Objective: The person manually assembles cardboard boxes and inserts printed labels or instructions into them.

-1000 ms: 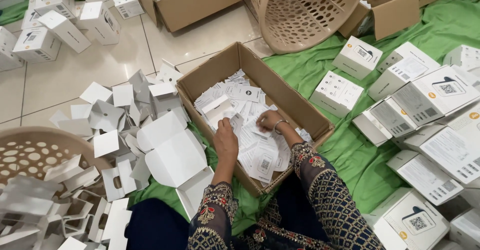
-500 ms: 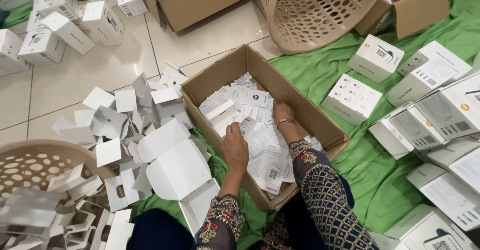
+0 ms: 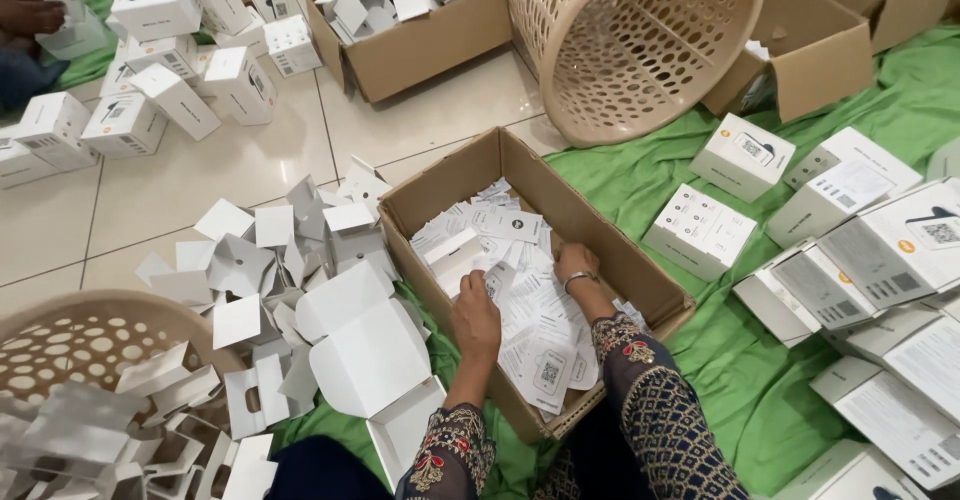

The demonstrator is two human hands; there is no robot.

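Head view | left hand (image 3: 477, 312), right hand (image 3: 575, 263) | both on leaflets (image 3: 540, 335) in cardboard box (image 3: 640, 270)

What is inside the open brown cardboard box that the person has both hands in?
The open brown cardboard box holds a heap of small white printed paper leaflets. The left hand and right hand rest on them. The leaflets cover the box's bottom, so anything underneath is hidden.

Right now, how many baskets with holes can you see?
2. One basket lies tipped on its side at the top, behind the cardboard box holding both hands. The other sits at bottom left, holding white cardboard pieces.
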